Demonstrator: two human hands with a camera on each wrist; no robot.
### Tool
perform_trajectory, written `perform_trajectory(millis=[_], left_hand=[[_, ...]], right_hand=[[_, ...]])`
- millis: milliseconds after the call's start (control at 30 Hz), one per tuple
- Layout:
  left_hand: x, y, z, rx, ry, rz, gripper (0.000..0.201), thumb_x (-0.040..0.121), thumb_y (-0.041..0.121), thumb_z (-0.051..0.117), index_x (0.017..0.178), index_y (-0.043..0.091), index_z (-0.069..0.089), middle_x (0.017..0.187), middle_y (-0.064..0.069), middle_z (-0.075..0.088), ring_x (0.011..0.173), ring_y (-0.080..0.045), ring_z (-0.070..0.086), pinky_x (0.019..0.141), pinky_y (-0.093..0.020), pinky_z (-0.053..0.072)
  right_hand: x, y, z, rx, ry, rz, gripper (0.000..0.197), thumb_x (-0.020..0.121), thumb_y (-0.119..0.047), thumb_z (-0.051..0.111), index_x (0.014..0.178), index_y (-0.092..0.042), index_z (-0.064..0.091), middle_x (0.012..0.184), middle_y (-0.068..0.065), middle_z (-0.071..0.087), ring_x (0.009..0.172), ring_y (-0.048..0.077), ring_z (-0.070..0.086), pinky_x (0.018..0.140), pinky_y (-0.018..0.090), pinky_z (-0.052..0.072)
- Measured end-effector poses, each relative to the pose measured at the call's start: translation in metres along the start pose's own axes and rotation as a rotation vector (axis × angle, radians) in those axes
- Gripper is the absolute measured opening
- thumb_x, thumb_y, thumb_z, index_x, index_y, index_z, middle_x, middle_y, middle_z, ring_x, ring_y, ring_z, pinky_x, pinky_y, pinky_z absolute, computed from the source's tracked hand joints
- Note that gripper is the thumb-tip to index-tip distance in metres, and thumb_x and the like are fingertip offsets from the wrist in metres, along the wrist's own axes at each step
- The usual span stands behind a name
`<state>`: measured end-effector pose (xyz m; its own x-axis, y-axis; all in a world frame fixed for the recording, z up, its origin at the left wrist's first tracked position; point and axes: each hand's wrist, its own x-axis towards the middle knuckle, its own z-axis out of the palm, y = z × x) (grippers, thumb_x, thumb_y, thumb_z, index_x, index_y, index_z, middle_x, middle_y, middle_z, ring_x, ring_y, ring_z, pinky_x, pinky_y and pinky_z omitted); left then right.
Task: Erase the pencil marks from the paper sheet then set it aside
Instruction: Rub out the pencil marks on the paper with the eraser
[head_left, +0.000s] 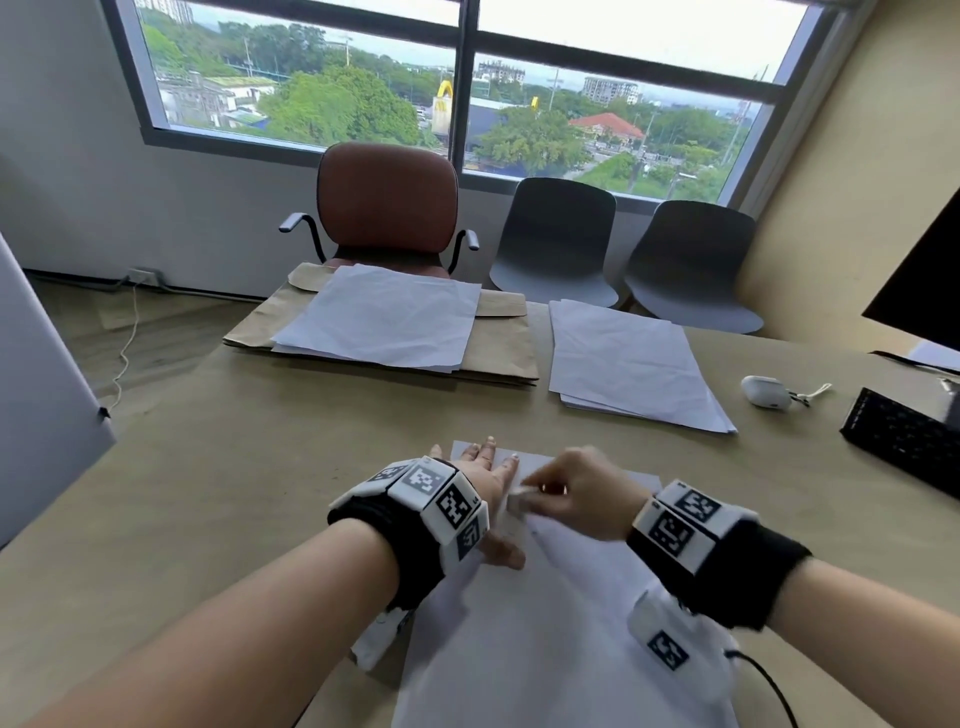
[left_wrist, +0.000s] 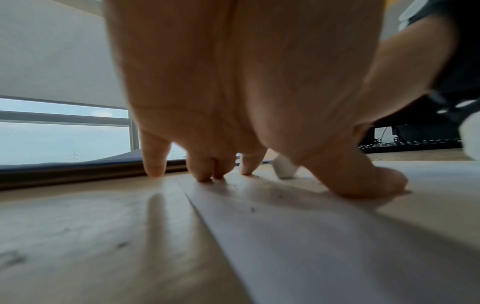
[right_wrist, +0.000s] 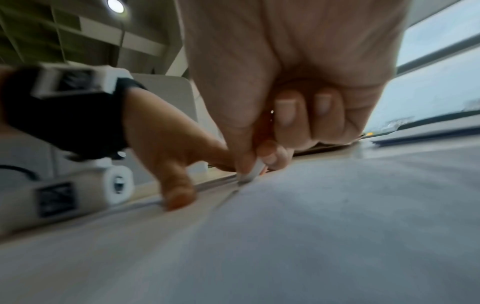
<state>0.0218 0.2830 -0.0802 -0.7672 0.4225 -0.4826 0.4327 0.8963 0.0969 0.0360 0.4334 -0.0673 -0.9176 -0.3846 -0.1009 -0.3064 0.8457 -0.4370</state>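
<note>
The fingers (right_wrist: 270, 156) of the right hand (head_left: 582, 493) were curled and pinched a white eraser (right_wrist: 250, 172), whose tip touched the paper sheet (head_left: 545, 623) close to its left edge. The left hand (head_left: 488, 483) lay spread, with straight fingers (left_wrist: 155, 166) and thumb pressed down on the sheet's left margin and holding nothing; the little finger rested on the bench (head_left: 234, 493) just beside the sheet. Dark eraser crumbs (left_wrist: 252, 209) lay scattered on the sheet near the left hand. The sheet lay flat on the bench directly before the person. Farther back, one stack of white paper (head_left: 379, 317) rested on a brown envelope (head_left: 504, 348), and a second stack (head_left: 634, 364) lay to its right. A keyboard (head_left: 904, 441) stood at the right edge.
</note>
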Motion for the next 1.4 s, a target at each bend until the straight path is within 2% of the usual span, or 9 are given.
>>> perform_trajectory(millis=[100, 233, 333, 567, 733, 867, 1033, 1267, 1400], left_hand=[[-0.002, 0.000, -0.001, -0.003, 0.000, 0.004, 0.113, 0.077, 0.061, 0.061, 0.149, 0.019, -0.015, 0.157, -0.010, -0.019, 0.147, -0.023, -0.010, 0.115, -0.052, -0.003], [-0.001, 0.000, 0.000, -0.008, 0.000, 0.006, 0.115, 0.075, 0.062, 0.062, 0.149, 0.020, -0.015, 0.157, -0.009, -0.019, 0.147, -0.022, -0.010, 0.115, -0.052, -0.005], [0.001, 0.000, 0.000, -0.005, -0.010, 0.000, 0.115, 0.075, 0.063, 0.062, 0.149, 0.020, -0.015, 0.157, -0.009, -0.019, 0.147, -0.021, -0.011, 0.115, -0.052, -0.004], [-0.002, -0.001, -0.001, -0.003, -0.007, 0.002, 0.112, 0.077, 0.063, 0.060, 0.149, 0.020, -0.015, 0.157, -0.009, -0.019, 0.147, -0.022, -0.011, 0.114, -0.054, -0.003], [-0.002, 0.000, -0.001, -0.007, -0.007, 0.001, 0.114, 0.076, 0.063, 0.061, 0.149, 0.019, -0.015, 0.157, -0.008, -0.019, 0.147, -0.021, -0.011, 0.113, -0.056, -0.005], [-0.003, 0.000, -0.002, -0.001, -0.013, 0.004, 0.113, 0.077, 0.063, 0.060, 0.149, 0.020, -0.015, 0.157, -0.009, -0.019, 0.147, -0.022, -0.011, 0.113, -0.056, -0.005], [-0.001, 0.000, -0.002, 0.010, -0.017, -0.003, 0.113, 0.076, 0.065, 0.059, 0.149, 0.021, -0.015, 0.157, -0.008, -0.020, 0.147, -0.023, -0.011, 0.113, -0.056, -0.003], [-0.002, 0.001, -0.002, -0.011, -0.029, 0.001, 0.114, 0.076, 0.063, 0.061, 0.149, 0.021, -0.015, 0.157, -0.009, -0.020, 0.146, -0.022, -0.012, 0.112, -0.058, -0.005], [-0.001, -0.001, -0.003, -0.010, -0.025, 0.008, 0.112, 0.075, 0.064, 0.061, 0.149, 0.025, -0.014, 0.157, -0.009, -0.019, 0.147, -0.025, -0.011, 0.112, -0.058, -0.004]], right_hand=[[0.011, 0.005, -0.003, 0.001, 0.089, 0.055, 0.020, 0.083, -0.032, 0.061, 0.086, -0.016, 0.074, 0.061, 0.007, 0.055, 0.057, 0.015, 0.043, 0.060, 0.028, 0.038], [-0.010, -0.002, 0.003, 0.003, -0.080, -0.038, 0.026, 0.086, -0.032, 0.058, 0.084, -0.010, 0.072, 0.064, 0.009, 0.055, 0.050, 0.007, 0.040, 0.054, 0.016, 0.033], [-0.018, -0.004, 0.000, 0.024, -0.179, -0.048, 0.027, 0.085, -0.034, 0.060, 0.090, -0.011, 0.072, 0.073, 0.011, 0.063, 0.062, 0.011, 0.044, 0.062, 0.025, 0.039], [0.010, 0.009, -0.007, -0.103, 0.043, 0.069, 0.031, 0.084, -0.042, 0.059, 0.103, -0.020, 0.070, 0.102, 0.007, 0.071, 0.089, 0.021, 0.061, 0.078, 0.027, 0.044], [-0.024, 0.010, -0.009, -0.185, -0.124, -0.047, 0.029, 0.089, -0.039, 0.051, 0.099, -0.020, 0.070, 0.097, 0.004, 0.073, 0.088, 0.020, 0.061, 0.082, 0.028, 0.046], [-0.022, 0.004, -0.014, -0.201, -0.127, -0.049, 0.028, 0.087, -0.041, 0.055, 0.089, -0.018, 0.070, 0.062, -0.005, 0.057, 0.069, 0.019, 0.042, 0.069, 0.025, 0.039], [0.004, 0.002, -0.012, -0.241, 0.002, 0.025, 0.026, 0.087, -0.040, 0.055, 0.098, -0.023, 0.070, 0.098, 0.008, 0.070, 0.087, 0.027, 0.059, 0.075, 0.031, 0.045], [-0.035, -0.004, -0.014, -0.261, -0.258, -0.073, 0.031, 0.089, -0.043, 0.050, 0.097, -0.018, 0.068, 0.083, 0.002, 0.064, 0.077, 0.016, 0.050, 0.078, 0.030, 0.043], [-0.013, -0.005, -0.018, -0.308, -0.043, -0.071, 0.025, 0.091, -0.036, 0.050, 0.102, -0.023, 0.068, 0.098, 0.006, 0.065, 0.092, 0.025, 0.059, 0.074, 0.030, 0.041]])
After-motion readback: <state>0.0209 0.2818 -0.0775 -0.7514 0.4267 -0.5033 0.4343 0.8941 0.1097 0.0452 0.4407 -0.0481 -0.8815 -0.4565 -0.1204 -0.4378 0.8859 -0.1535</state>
